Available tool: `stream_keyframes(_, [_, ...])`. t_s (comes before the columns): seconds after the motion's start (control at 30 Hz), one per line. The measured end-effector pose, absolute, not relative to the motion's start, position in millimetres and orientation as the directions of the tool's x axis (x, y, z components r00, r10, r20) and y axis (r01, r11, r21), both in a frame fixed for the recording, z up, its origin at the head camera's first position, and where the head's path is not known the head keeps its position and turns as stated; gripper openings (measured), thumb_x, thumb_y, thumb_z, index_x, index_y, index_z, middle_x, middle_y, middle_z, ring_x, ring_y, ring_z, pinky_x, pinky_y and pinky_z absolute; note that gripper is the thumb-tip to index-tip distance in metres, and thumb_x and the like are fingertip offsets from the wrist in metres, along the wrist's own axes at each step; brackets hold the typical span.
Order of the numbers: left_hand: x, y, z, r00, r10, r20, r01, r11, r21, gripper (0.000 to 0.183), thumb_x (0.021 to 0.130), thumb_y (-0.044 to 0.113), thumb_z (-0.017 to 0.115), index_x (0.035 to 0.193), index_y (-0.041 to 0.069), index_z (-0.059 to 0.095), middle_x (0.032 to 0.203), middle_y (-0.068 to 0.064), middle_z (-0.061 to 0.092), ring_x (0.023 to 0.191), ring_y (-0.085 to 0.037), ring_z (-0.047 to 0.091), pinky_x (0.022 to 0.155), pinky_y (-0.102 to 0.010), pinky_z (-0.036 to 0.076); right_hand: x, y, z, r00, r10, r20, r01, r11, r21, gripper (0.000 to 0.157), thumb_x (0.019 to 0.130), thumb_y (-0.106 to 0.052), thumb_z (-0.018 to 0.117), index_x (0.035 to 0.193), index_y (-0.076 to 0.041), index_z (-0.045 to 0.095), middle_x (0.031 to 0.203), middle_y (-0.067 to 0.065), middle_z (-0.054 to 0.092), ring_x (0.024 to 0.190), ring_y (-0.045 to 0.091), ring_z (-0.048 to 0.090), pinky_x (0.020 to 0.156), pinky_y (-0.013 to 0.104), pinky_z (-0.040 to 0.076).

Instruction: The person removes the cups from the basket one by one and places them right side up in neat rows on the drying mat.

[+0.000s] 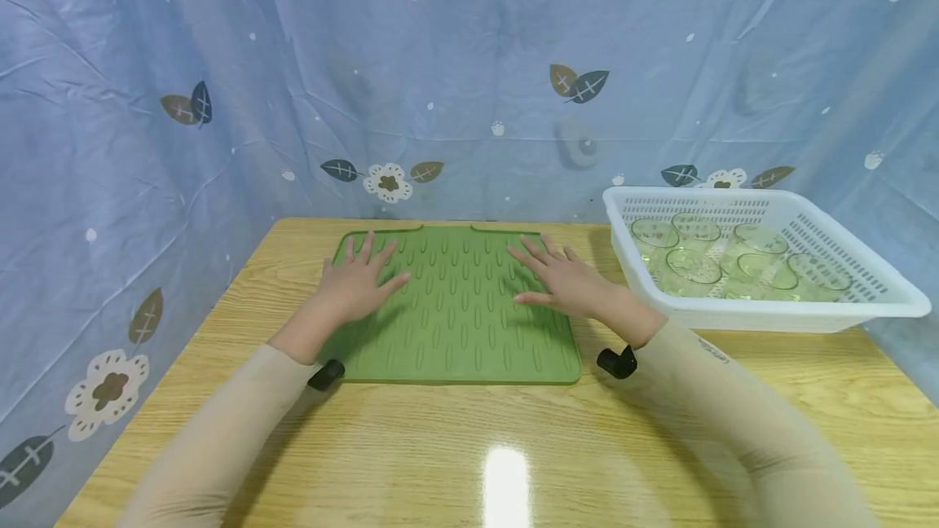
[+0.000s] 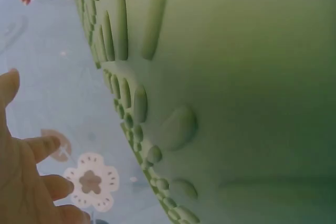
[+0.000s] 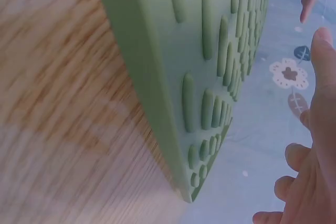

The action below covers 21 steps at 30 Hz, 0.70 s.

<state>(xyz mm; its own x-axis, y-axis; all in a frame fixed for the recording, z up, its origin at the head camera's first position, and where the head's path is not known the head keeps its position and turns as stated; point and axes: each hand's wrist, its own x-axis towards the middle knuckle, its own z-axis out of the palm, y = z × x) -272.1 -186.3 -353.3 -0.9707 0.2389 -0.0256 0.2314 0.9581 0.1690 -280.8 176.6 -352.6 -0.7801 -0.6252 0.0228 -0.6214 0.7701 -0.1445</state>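
A green ribbed silicone mat point(image 1: 455, 308) lies flat on the wooden table, its raised ridges facing up. Over its left part I see my left hand point(image 1: 355, 279), fingers spread and palm down. My right hand point(image 1: 565, 275) is spread the same way over the mat's right part. In the left wrist view, the left hand point(image 2: 31, 177) appears raised above the mat's ridges point(image 2: 139, 103), with a gap beneath it. The right wrist view likewise has the right hand point(image 3: 315, 156) above the mat point(image 3: 157, 77). Neither hand holds anything.
To the right stands a white plastic basket point(image 1: 763, 316) with slotted walls, holding several clear greenish glasses point(image 1: 693, 267). Behind and at the sides hangs a blue patterned curtain point(image 1: 469, 63). The wooden table point(image 1: 411, 446) extends toward me, with a bright light reflection on it.
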Motion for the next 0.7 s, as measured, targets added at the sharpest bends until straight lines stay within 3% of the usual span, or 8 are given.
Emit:
stream_keyframes(0.33, [-261,-193,-345,-0.964,0.261,-0.047,0.248,0.949,0.196,0.08,0.105,0.066,0.034,0.167,0.022,0.013,0.169,-0.02,-0.005,0.151,-0.049,-0.009,0.112,-0.077,0.0,-272,186,-349,-0.75,-0.659,0.061,-0.659,0.734,-0.165,0.085,0.101,-0.049,0.062,0.166,-0.015,0.02,0.17,0.015,0.008,0.154,0.044,-0.002,0.119,0.067,0.007])
stream_keyframes(0.7, [-248,-203,-344,-0.927,0.375,0.032,0.374,0.912,0.167,0.075,0.106,0.061,0.041,0.166,0.021,0.022,0.17,-0.018,0.003,0.153,-0.048,-0.003,0.112,-0.078,0.007,-256,200,-335,-0.704,-0.708,0.056,-0.699,0.677,-0.231,0.086,0.1,-0.041,0.067,0.166,-0.014,0.019,0.171,0.014,0.007,0.155,0.04,-0.004,0.12,0.065,0.005])
